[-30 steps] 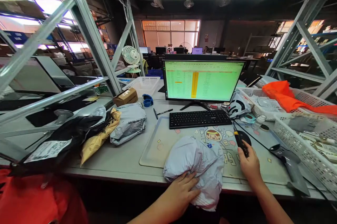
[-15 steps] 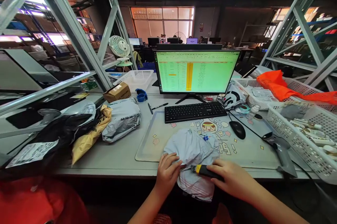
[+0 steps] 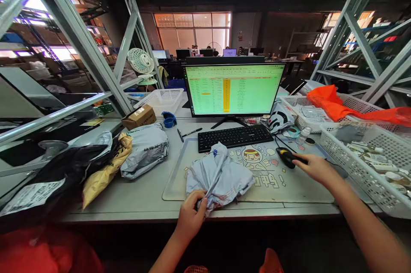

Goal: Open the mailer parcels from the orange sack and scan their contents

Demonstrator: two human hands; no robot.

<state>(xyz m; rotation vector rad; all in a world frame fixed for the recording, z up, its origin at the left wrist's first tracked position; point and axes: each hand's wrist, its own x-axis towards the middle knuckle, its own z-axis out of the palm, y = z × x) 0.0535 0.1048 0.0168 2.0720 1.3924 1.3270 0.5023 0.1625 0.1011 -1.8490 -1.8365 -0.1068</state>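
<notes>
A crumpled pale grey plastic mailing bag (image 3: 221, 176) lies on the desk mat, its lower edge near the front of the desk. My left hand (image 3: 192, 211) is closed on the bag's gathered near edge, thumb and fingers pinching the film. Off to the right, my right hand (image 3: 316, 168) grips a black and yellow utility knife (image 3: 283, 151) over the black mouse (image 3: 288, 161), which the knife partly covers. Whether the knife touches the mouse, I cannot tell. The blade is too small to make out.
A keyboard (image 3: 236, 137) and monitor (image 3: 234, 91) stand behind the bag. Several filled mailers, among them a grey one (image 3: 144, 151) and a yellow one (image 3: 105, 174), lie left. White baskets (image 3: 356, 166) line the right side. Pens (image 3: 189, 132) lie near the keyboard.
My right hand has carried the utility knife from the bag rightward to the mouse. The bag has turned and lies farther onto the mat, while my left hand holds its near edge.
</notes>
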